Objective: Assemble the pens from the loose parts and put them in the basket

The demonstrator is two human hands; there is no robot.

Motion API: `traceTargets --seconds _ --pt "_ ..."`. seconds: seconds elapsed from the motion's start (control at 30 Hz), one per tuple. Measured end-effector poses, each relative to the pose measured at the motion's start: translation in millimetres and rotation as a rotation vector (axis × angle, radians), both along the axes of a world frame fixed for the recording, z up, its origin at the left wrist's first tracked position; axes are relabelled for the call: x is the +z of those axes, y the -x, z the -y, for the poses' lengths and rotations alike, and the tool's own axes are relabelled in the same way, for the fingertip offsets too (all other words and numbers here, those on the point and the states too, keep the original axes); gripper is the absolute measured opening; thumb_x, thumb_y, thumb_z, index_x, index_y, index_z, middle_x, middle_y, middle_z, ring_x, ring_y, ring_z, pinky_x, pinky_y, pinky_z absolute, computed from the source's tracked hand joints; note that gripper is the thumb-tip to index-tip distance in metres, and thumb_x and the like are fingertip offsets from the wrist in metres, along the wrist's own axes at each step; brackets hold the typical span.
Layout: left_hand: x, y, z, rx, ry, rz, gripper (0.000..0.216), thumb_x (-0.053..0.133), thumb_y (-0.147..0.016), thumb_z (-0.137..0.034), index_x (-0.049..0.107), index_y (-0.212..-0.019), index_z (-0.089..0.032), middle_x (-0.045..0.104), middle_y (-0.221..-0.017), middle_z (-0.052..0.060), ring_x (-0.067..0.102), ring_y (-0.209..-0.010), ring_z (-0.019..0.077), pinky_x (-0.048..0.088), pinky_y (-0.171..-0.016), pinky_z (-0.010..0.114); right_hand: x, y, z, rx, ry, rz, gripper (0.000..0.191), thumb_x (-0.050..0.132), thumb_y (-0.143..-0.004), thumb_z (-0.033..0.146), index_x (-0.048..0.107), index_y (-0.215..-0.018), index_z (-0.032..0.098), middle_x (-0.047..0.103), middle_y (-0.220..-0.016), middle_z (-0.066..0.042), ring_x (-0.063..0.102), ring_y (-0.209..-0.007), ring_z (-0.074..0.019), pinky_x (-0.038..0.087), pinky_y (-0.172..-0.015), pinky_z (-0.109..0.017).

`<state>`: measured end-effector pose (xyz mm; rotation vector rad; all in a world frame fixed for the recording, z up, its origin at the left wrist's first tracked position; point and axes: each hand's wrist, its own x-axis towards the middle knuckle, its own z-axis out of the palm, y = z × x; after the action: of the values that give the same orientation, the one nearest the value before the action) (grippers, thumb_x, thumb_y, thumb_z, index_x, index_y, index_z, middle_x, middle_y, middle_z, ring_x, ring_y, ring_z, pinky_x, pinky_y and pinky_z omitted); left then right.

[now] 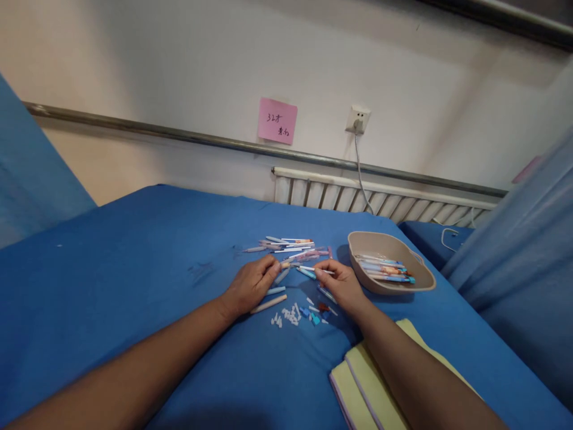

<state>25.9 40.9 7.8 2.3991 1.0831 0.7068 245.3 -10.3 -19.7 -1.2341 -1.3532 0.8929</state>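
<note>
Your left hand [253,283], well to the left of the tan basin [360,246], is closed in a pinch on a pale pen barrel [285,265]. Your right hand [341,288], just left of the basin, pinches a thin white refill [307,269] — it points toward the barrel, though I can't tell whether they touch. Several pens [387,270] lie inside the basin; a pile of pen parts [293,245] and small white pieces [293,315] lie left of it.

A pink note [277,121] and a socket [359,113] are on the wall [192,65], above a rail [201,138] and radiator [316,194]
</note>
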Motion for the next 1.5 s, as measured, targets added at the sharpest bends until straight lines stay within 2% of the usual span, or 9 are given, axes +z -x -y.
traceTargets --seconds 0.4,0.67,0.8,0.97,1.07,1.17,1.3,1.4,1.5 --pt "-2.8 1.4 -0.6 -0.016 -0.058 -0.023 0.035 0.034 -0.091 -0.042 0.056 -0.079 -0.017 0.057 -0.072 0.001 0.051 -0.066 0.0151 0.036 -0.061 0.025 -10.2 -2.8 -4.2 0.015 -0.004 0.046 0.024 0.060 -0.075 0.041 0.064 -0.078 0.018 0.056 -0.064 0.002 0.048 -0.055 -0.0109 0.041 -0.055 -0.023" --pt "-7.8 0.4 -2.2 -0.053 -0.059 0.012 0.029 0.046 -0.086 -0.041 0.061 -0.086 -0.016 0.062 -0.079 0.004 0.054 -0.072 0.0163 0.038 -0.065 0.025 -0.9 -5.1 2.8 -0.012 -0.274 0.338 0.015 0.052 -0.083 0.025 0.066 -0.086 0.020 0.063 -0.084 -0.003 0.058 -0.078 -0.0159 0.046 -0.071 -0.027" --pt "-6.6 -3.9 2.9 -0.110 0.094 0.042 0.028 0.047 -0.086 -0.040 0.061 -0.082 -0.016 0.059 -0.071 0.000 0.051 -0.064 0.0131 0.036 -0.061 0.022 4.4 0.5 8.6 0.032 -0.317 0.398 0.017 0.050 -0.086 0.025 0.065 -0.093 0.021 0.062 -0.086 -0.004 0.058 -0.081 -0.0166 0.046 -0.073 -0.028" --pt "-7.2 -13.7 14.5 -0.220 0.345 0.131 0.031 0.045 -0.087 -0.042 0.059 -0.078 -0.016 0.055 -0.063 -0.003 0.048 -0.057 0.0105 0.036 -0.055 0.020 9.7 14.7 19.0 0.139 -0.225 0.202 0.026 0.045 -0.090 0.035 0.057 -0.109 0.022 0.062 -0.101 -0.006 0.058 -0.094 -0.0177 0.045 -0.083 -0.032" --pt "-7.1 -19.8 23.0 -0.287 0.495 0.154 0.031 0.043 -0.088 -0.043 0.056 -0.079 -0.017 0.057 -0.061 -0.003 0.048 -0.053 0.0093 0.037 -0.052 0.019 9.8 19.9 21.8 0.252 -0.157 0.032 0.038 0.039 -0.092 0.047 0.051 -0.119 0.023 0.059 -0.112 -0.007 0.054 -0.107 -0.0196 0.041 -0.092 -0.036" --pt "-5.7 -23.4 29.6 -0.314 0.613 0.143 0.033 0.040 -0.089 -0.046 0.055 -0.084 -0.017 0.060 -0.064 -0.002 0.048 -0.048 0.0082 0.037 -0.048 0.019 8.2 22.1 20.9 0.320 -0.096 -0.155 0.053 0.035 -0.087 0.061 0.049 -0.123 0.025 0.056 -0.119 -0.008 0.050 -0.114 -0.0228 0.040 -0.093 -0.039" --pt "-5.0 -24.2 32.6 -0.336 0.637 0.132 0.036 0.038 -0.090 -0.048 0.055 -0.087 -0.017 0.062 -0.068 -0.001 0.048 -0.048 0.0074 0.038 -0.048 0.019 10.7 26.8 22.2 0.393 -0.056 -0.385 0.057 0.035 -0.084 0.066 0.053 -0.121 0.026 0.052 -0.125 -0.010 0.045 -0.119 -0.0252 0.037 -0.096 -0.043" --pt "-6.7 -23.9 31.2 -0.346 0.640 0.156 0.034 0.039 -0.090 -0.047 0.056 -0.089 -0.017 0.062 -0.069 -0.001 0.049 -0.050 0.0071 0.039 -0.049 0.019 17.7 29.6 25.7 0.422 -0.039 -0.491 0.056 0.039 -0.083 0.066 0.056 -0.117 0.026 0.051 -0.127 -0.009 0.042 -0.122 -0.0254 0.032 -0.100 -0.044" --pt "-7.5 -24.2 29.7 -0.362 0.688 0.210 0.032 0.043 -0.089 -0.045 0.055 -0.087 -0.016 0.062 -0.073 0.000 0.053 -0.056 0.0080 0.041 -0.052 0.019 24.6 28.6 26.4 0.412 -0.006 -0.571 0.062 0.034 -0.081 0.071 0.057 -0.114 0.025 0.052 -0.127 -0.010 0.043 -0.121 -0.0263 0.031 -0.102 -0.046"
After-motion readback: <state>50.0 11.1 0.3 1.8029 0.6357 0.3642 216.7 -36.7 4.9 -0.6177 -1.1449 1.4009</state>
